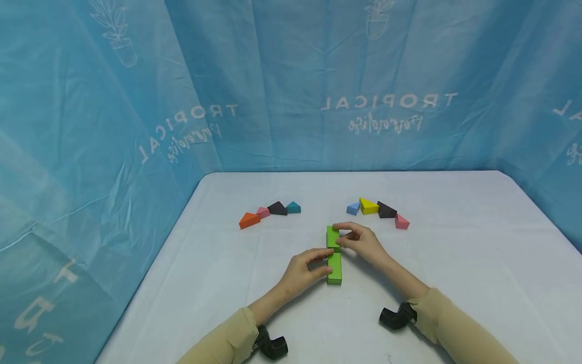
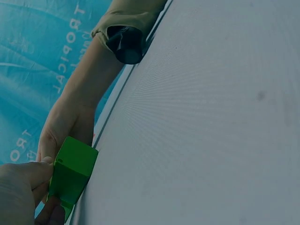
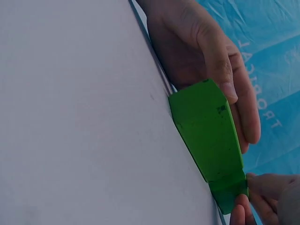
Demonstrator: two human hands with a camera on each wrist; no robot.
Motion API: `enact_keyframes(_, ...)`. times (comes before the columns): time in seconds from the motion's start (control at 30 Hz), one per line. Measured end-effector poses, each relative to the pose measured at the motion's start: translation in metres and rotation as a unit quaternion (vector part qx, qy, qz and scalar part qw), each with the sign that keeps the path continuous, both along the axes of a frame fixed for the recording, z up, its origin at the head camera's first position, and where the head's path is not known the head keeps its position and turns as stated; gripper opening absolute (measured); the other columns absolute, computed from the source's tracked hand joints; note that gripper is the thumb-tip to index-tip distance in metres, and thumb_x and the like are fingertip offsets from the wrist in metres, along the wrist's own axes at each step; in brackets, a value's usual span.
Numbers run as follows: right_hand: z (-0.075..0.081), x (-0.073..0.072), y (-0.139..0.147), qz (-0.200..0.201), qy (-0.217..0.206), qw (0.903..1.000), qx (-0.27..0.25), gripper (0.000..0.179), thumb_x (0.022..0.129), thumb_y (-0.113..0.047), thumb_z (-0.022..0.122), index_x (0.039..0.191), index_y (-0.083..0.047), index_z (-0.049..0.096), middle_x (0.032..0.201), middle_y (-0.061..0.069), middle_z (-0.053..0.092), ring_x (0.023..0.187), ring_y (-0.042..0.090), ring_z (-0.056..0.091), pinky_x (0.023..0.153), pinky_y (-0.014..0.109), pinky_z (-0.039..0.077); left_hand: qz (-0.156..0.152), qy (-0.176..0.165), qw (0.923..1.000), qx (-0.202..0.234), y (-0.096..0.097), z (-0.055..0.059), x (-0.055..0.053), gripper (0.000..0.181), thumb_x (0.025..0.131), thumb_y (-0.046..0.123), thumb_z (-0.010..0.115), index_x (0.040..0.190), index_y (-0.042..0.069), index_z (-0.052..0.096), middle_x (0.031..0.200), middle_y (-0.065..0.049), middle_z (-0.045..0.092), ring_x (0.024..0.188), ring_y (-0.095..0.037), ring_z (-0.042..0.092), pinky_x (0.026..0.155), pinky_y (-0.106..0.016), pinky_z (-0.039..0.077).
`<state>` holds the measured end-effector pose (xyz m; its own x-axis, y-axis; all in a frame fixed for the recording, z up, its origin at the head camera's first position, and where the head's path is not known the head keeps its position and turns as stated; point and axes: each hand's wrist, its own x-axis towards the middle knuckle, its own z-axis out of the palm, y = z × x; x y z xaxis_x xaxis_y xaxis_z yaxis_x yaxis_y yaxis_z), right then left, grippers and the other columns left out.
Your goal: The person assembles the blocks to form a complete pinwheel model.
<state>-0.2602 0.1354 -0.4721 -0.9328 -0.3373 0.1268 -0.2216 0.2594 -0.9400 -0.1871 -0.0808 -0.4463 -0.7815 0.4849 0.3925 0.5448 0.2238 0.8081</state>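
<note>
Where the head view meets the green blocks: far green block (image 1: pixel 332 235) and near green block (image 1: pixel 334 269) lie end to end at five o'clock; right hand (image 1: pixel 364 244) pinches the far one, left hand (image 1: pixel 301 270) touches the near one, seemingly keeping both aligned.
Coloured prisms: orange-to-teal row (image 1: pixel 278 208) at ten o'clock from the blocks, blue-to-pink row (image 1: pixel 369 207) at two, perhaps leaving working room.
Left wrist: green at eight o'clock, left fingers against it; cannot tell whether they grip.
Right wrist: far block at five o'clock, right fingers probably steadying it.
</note>
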Motion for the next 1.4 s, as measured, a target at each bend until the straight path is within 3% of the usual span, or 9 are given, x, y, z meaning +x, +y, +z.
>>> enact_keyframes(0.37,0.001,0.009,-0.003,0.003,0.004,1.0000,-0.002,0.042,0.087,-0.017,0.069,0.127,-0.008,0.059,0.122,0.012,0.060,0.089,0.019,0.063,0.073,0.026,0.049,0.001,-0.006,0.9999,-0.011,-0.002,0.000,0.000,0.039,0.086,0.002,0.068,0.121,-0.009,0.058,0.120,-0.022,0.059,0.111,-0.034,0.056,0.094,-0.038,0.047)
enact_keyframes(0.53,0.005,0.001,0.000,0.002,0.023,0.9997,-0.003,0.041,0.086,-0.017,0.070,0.125,-0.009,0.060,0.121,0.010,0.061,0.087,0.017,0.063,0.070,0.025,0.050,0.021,0.024,0.9994,-0.014,0.001,-0.018,-0.020,0.039,0.085,0.008,0.070,0.122,-0.002,0.060,0.121,-0.013,0.061,0.111,-0.027,0.057,0.093,-0.035,0.048)
enact_keyframes(0.63,0.007,0.000,0.001,-0.001,0.031,0.9995,-0.004,0.040,0.086,-0.017,0.071,0.124,-0.010,0.061,0.117,0.009,0.062,0.085,0.018,0.063,0.068,0.025,0.049,0.030,0.022,0.9992,-0.015,0.001,-0.028,-0.028,0.041,0.085,0.015,0.071,0.124,0.006,0.061,0.122,-0.004,0.062,0.113,-0.019,0.056,0.094,-0.031,0.047)
enact_keyframes(0.77,0.002,0.007,0.000,0.004,0.027,0.9996,-0.004,0.039,0.086,-0.018,0.071,0.123,-0.011,0.061,0.112,0.010,0.063,0.082,0.018,0.062,0.065,0.024,0.048,0.030,-0.002,0.9995,-0.009,0.000,-0.032,-0.023,0.041,0.086,0.020,0.071,0.125,0.010,0.061,0.123,0.001,0.061,0.115,-0.015,0.054,0.096,-0.029,0.045)
enact_keyframes(0.87,-0.004,0.014,0.000,0.007,0.025,0.9997,0.000,0.038,0.086,-0.018,0.071,0.123,-0.011,0.061,0.109,0.011,0.064,0.081,0.018,0.062,0.064,0.024,0.048,0.029,-0.018,0.9994,-0.002,0.001,-0.035,-0.015,0.042,0.086,0.017,0.070,0.125,0.007,0.060,0.124,-0.001,0.060,0.116,-0.018,0.054,0.097,-0.032,0.045)
enact_keyframes(0.97,0.008,0.025,-0.003,0.005,0.023,0.9997,0.000,0.037,0.087,-0.012,0.069,0.123,-0.006,0.061,0.109,0.015,0.063,0.081,0.021,0.062,0.064,0.023,0.048,0.026,-0.021,0.9994,0.003,0.002,-0.037,-0.011,0.042,0.086,0.018,0.070,0.126,0.006,0.059,0.124,-0.002,0.060,0.117,-0.018,0.053,0.097,-0.032,0.045)
enact_keyframes(1.1,0.029,0.032,-0.006,0.000,0.028,0.9996,0.004,0.037,0.086,-0.006,0.068,0.122,-0.001,0.059,0.111,0.019,0.062,0.081,0.023,0.062,0.065,0.022,0.048,0.022,-0.005,0.9997,0.001,0.001,-0.038,-0.018,0.044,0.086,0.022,0.070,0.126,0.008,0.059,0.124,0.000,0.059,0.117,-0.015,0.053,0.098,-0.029,0.043)
enact_keyframes(1.23,0.031,0.020,-0.002,-0.027,0.045,0.9986,0.001,0.036,0.087,-0.008,0.069,0.122,-0.003,0.061,0.111,0.018,0.063,0.083,0.023,0.063,0.070,0.024,0.051,0.029,0.007,0.9996,0.001,0.001,-0.037,-0.025,0.043,0.087,0.024,0.069,0.126,0.009,0.059,0.124,-0.001,0.059,0.117,-0.016,0.053,0.099,-0.030,0.043)
enact_keyframes(1.4,0.026,0.003,0.032,-0.105,0.070,0.9909,-0.047,0.036,0.087,-0.018,0.070,0.119,-0.004,0.062,0.116,0.016,0.061,0.092,0.015,0.061,0.078,0.021,0.052,0.024,-0.014,0.9996,0.000,0.001,-0.039,-0.020,0.044,0.087,0.027,0.069,0.125,0.008,0.059,0.123,-0.002,0.060,0.116,-0.016,0.054,0.097,-0.030,0.044)
